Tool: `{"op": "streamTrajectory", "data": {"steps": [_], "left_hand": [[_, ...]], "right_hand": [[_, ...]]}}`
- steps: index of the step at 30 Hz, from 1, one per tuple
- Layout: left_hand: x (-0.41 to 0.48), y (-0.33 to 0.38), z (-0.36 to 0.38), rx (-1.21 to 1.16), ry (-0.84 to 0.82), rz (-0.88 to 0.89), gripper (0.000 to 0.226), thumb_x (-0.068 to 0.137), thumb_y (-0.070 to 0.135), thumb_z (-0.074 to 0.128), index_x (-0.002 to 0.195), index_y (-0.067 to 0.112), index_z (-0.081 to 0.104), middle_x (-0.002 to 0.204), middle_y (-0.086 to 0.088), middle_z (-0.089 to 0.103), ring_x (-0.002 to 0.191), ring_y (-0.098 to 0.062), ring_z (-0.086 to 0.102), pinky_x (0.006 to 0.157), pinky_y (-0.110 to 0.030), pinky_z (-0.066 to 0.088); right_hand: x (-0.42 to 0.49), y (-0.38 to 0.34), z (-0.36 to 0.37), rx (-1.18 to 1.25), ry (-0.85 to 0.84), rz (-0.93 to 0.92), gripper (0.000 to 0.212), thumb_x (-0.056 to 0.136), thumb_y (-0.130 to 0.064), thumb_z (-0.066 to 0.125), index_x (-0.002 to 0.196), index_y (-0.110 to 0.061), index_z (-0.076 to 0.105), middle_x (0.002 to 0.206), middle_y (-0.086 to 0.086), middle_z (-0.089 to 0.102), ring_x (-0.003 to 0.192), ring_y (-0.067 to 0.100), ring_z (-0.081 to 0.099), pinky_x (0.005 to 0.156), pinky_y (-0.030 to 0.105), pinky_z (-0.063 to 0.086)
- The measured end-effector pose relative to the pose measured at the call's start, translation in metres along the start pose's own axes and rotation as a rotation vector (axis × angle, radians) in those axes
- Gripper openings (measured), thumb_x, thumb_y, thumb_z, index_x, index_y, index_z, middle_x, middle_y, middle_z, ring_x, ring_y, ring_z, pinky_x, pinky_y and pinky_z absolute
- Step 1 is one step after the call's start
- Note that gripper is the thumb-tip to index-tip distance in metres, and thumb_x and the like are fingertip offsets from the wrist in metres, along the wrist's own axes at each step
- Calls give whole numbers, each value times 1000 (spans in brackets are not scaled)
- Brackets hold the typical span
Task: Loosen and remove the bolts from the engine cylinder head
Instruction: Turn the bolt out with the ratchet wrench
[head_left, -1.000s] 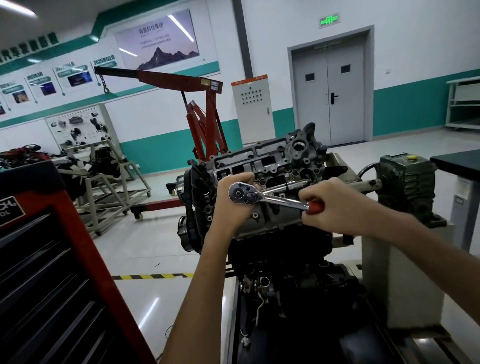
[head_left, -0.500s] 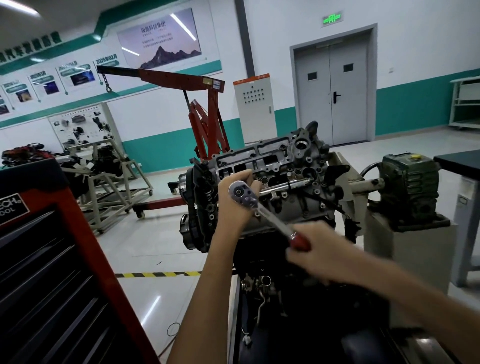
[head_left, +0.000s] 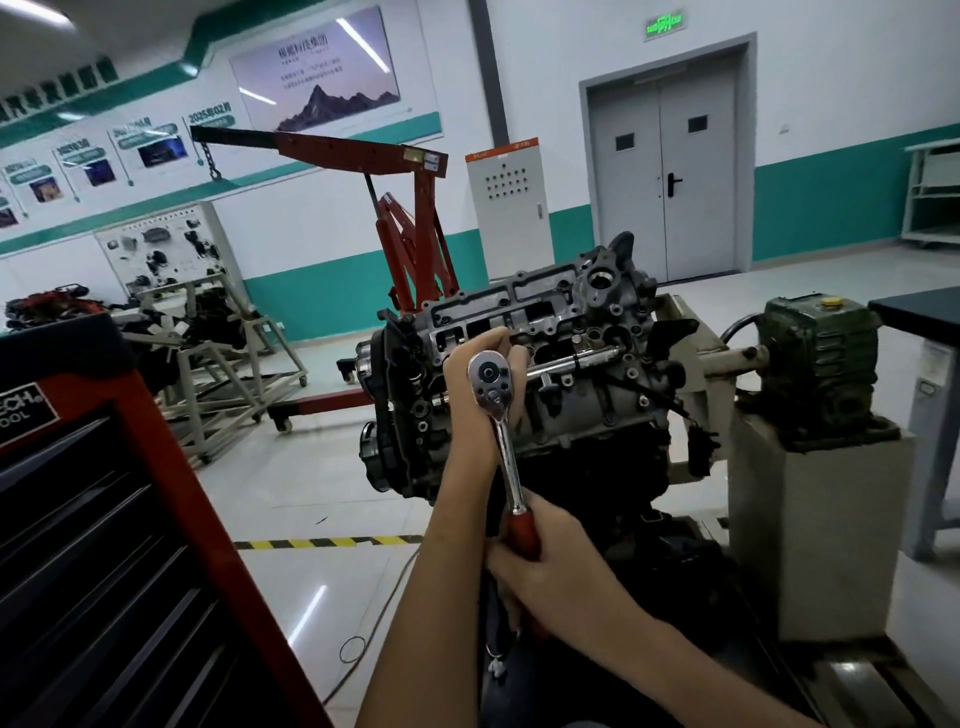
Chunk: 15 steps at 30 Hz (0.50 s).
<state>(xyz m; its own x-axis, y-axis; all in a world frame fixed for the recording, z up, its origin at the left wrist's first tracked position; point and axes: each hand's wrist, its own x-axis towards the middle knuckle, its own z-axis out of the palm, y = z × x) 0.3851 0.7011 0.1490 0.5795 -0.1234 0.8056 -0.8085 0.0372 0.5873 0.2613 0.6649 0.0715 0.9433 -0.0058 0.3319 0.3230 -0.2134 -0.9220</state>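
Your right hand (head_left: 550, 566) has a full grip on the red handle end of the ratchet (head_left: 503, 415). Your left hand (head_left: 462, 384) curls behind its head, against the cylinder head (head_left: 571, 332). The bolt is hidden underneath. It is probably stiff and tight, so pull from the handle end and stay square.

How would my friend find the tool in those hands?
Find the grey engine mid-room. Against its near side sits the ratchet wrench, round head at the left hand. Only it has a shiny shaft ending in a red grip, in the right hand.
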Motion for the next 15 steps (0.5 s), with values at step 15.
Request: {"op": "streamTrajectory", "data": {"steps": [15], "left_hand": [[0, -2, -5, 6, -64, -36, 37, 75, 5, 51, 53, 24, 28, 45, 11, 28, 51, -8, 24, 54, -27, 24]], "right_hand": [[13, -26, -89, -676, 70, -94, 24, 78, -12, 65, 61, -19, 49, 51, -5, 50, 44, 10, 46, 46, 21, 38]]}}
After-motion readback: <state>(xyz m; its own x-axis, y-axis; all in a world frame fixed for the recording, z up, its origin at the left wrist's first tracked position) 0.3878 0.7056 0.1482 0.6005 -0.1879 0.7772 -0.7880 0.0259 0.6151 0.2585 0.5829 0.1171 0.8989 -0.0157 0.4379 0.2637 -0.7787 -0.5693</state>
